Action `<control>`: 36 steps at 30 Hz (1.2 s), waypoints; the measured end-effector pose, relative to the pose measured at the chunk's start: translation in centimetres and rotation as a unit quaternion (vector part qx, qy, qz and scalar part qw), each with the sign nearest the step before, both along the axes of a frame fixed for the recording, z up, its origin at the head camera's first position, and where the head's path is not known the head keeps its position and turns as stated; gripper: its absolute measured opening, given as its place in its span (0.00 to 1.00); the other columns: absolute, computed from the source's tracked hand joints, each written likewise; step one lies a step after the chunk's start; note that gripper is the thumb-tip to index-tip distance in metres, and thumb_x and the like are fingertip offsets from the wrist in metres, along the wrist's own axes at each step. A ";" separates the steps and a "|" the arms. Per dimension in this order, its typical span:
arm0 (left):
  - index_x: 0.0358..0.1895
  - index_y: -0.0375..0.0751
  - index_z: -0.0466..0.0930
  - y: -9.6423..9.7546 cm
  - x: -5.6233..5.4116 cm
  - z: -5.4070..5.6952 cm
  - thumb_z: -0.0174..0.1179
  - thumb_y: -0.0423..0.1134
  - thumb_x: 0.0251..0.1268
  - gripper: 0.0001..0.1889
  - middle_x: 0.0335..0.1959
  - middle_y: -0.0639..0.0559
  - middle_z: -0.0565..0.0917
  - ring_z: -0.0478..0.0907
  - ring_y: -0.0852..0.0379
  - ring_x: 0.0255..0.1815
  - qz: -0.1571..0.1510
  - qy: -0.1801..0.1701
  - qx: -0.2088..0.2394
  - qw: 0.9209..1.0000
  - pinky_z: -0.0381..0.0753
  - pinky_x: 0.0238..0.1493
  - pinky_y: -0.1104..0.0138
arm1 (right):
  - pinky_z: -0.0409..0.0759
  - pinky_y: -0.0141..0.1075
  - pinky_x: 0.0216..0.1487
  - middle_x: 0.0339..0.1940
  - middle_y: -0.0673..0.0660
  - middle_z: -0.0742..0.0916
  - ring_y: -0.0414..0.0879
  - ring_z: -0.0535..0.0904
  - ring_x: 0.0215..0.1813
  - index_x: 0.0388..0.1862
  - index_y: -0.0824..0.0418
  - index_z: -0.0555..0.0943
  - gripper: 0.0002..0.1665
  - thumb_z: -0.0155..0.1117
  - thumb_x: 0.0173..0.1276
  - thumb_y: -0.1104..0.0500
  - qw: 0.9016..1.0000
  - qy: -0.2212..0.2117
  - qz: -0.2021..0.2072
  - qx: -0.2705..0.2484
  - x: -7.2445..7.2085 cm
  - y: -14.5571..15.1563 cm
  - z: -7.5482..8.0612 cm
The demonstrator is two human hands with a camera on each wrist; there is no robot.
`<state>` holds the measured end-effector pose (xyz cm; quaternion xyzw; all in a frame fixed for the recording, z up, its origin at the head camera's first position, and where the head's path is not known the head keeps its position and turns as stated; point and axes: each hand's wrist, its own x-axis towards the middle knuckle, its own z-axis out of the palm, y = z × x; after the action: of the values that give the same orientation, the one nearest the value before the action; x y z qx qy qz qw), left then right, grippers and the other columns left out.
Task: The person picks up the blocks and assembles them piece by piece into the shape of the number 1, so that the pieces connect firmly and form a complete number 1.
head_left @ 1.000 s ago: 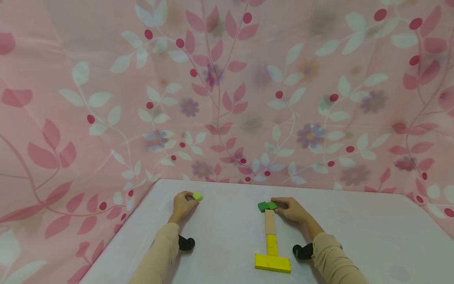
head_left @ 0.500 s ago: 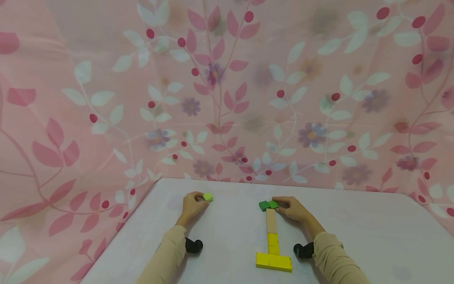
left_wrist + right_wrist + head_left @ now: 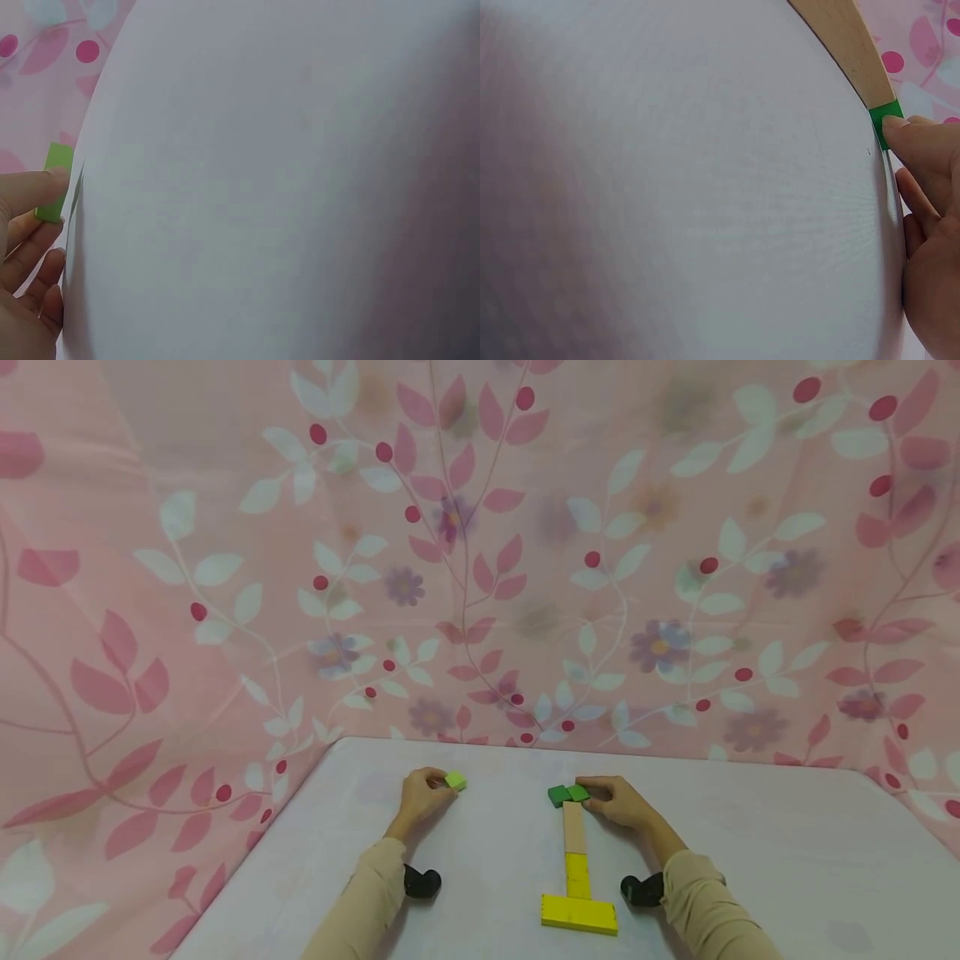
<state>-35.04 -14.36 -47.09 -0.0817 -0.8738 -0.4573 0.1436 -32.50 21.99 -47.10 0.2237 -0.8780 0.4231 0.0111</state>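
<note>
My left hand (image 3: 423, 797) pinches a light green block (image 3: 456, 781) between thumb and fingers, over the left-middle part of the table. In the left wrist view the same light green block (image 3: 54, 182) shows as a thin slab at the fingertips. On the right, my right hand (image 3: 618, 802) pinches a green block (image 3: 577, 792) that sits beside a darker green block (image 3: 558, 796). Both greens lie at the far end of a plain wooden block (image 3: 573, 827). A yellow block (image 3: 577, 875) continues that line toward me, ending at a wide yellow block (image 3: 579, 914) set crosswise.
The blocks lie on a white-covered table (image 3: 495, 877). A pink floral cloth (image 3: 480, 568) hangs behind its far edge. Black wrist-worn devices (image 3: 423, 883) stick out inward from both sleeves.
My left hand has moved right with the light green block, closer to the row of blocks. The right hand keeps its place at the green block.
</note>
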 end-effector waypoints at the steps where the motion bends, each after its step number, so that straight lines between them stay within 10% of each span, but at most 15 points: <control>1: 0.37 0.29 0.83 0.1 0.0 0.0 0.71 0.30 0.42 0.15 0.31 0.43 0.83 0.77 0.51 0.33 -0.001 -0.001 0.000 1.000 0.76 0.34 0.64 | 0.60 0.60 0.64 0.59 0.67 0.78 0.65 0.68 0.64 0.59 0.70 0.75 0.23 0.60 0.64 0.65 1.000 0.001 0.002 -0.002 0.0 0.0 0.0; 36: 0.35 0.28 0.83 5.4 0.5 -0.2 0.73 0.29 0.39 0.16 0.31 0.41 0.83 0.77 0.51 0.33 -0.078 -0.008 0.017 0.997 0.77 0.37 0.66 | 0.59 0.60 0.64 0.58 0.68 0.78 0.65 0.68 0.63 0.58 0.72 0.74 0.24 0.60 0.63 0.66 1.000 0.005 0.004 -0.004 0.2 -0.2 0.3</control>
<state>-34.56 -8.99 -47.28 -0.1439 -0.8580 -0.4825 0.1016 -32.29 21.79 -46.84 0.2290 -0.8752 0.4258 0.0146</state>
